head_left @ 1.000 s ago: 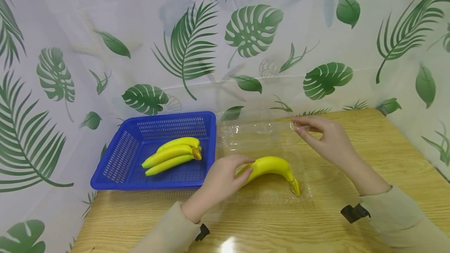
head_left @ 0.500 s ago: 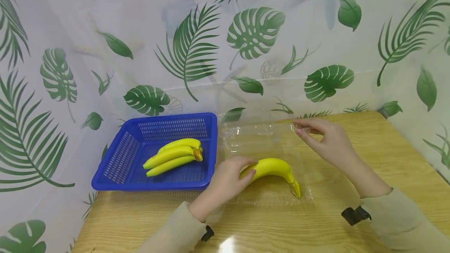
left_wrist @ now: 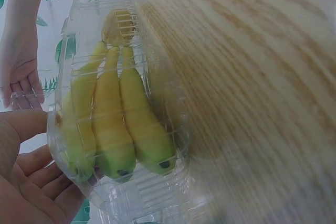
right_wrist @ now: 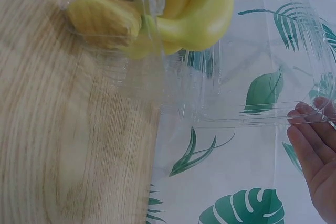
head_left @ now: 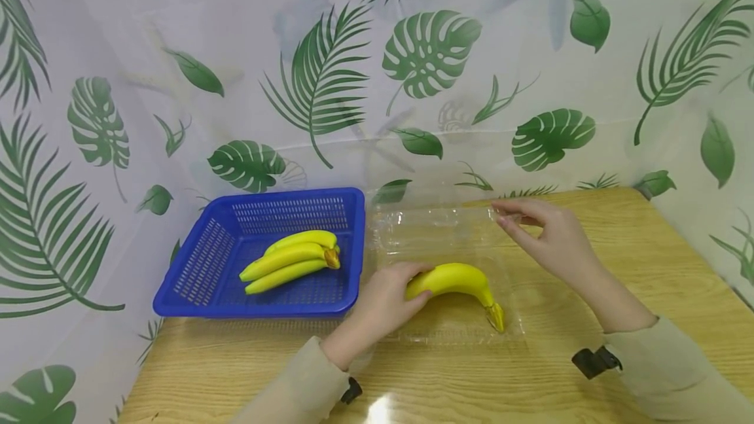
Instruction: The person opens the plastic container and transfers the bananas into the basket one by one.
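Note:
A yellow banana bunch (head_left: pixel 456 278) lies in the bottom half of a clear plastic clamshell container (head_left: pixel 448 335). Through its transparent wall, the left wrist view shows several bananas (left_wrist: pixel 113 124) joined at the stem. My left hand (head_left: pixel 385 300) grips the bunch's left end, fingers over the top and thumb on the near side; part of that end is hidden under the hand. The container's lid (head_left: pixel 432 228) stands raised at the back. My right hand (head_left: pixel 544 231) pinches the lid's right corner between thumb and fingers, also visible as the right hand (right_wrist: pixel 315 156) in the right wrist view.
To the left sits a blue plastic basket (head_left: pixel 200 273) with another banana bunch (head_left: pixel 288 264) inside, its right wall close beside the container. A wood-grain table (head_left: pixel 471 385) bears everything. Behind it hangs a leaf-patterned cloth (head_left: pixel 353 84).
My left hand has shifted slightly right and its thumb now lies further over the bunch's left end. The right hand keeps its pinch on the lid, which stays raised.

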Tool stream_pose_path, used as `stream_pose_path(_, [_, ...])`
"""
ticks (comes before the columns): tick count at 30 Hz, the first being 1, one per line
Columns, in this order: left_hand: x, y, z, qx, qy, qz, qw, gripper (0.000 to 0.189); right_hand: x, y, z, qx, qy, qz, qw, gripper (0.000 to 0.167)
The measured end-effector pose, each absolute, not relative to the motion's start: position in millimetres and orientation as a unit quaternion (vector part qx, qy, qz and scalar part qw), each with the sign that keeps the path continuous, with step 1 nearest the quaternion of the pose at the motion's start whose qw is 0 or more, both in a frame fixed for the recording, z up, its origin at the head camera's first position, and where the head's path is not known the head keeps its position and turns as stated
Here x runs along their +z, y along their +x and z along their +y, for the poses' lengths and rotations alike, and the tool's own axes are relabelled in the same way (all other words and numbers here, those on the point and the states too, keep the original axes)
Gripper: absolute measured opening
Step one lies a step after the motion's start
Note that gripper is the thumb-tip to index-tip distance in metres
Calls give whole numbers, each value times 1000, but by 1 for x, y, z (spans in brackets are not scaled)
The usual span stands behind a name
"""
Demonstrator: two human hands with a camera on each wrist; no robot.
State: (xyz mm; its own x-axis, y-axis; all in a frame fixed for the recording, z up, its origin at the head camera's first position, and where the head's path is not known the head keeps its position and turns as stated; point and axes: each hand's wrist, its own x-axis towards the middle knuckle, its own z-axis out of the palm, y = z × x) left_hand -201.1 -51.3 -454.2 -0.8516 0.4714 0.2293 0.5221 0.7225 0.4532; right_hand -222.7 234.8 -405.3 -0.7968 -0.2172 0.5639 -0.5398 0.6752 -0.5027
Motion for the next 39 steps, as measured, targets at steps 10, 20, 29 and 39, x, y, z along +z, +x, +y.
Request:
stream_pose_path(10, [-460, -203, -50, -246, -256, -933, 54, 46, -407, -224, 236, 346, 216, -881, 242, 25])
stream_pose_path(20, [-465, -205, -49, -238, -250, -937, 53, 50, -406, -224, 234, 344, 217, -881, 243, 24])
stream_pose_path(29, [-469, -207, -49, -229, -241, -942, 33, 53, -407, -223, 236, 345, 210, -884, 235, 24])
stream_pose_path(39, [-469, -210, -51, -231, -244, -941, 43, 50, -406, -222, 234, 347, 204, -885, 232, 25])
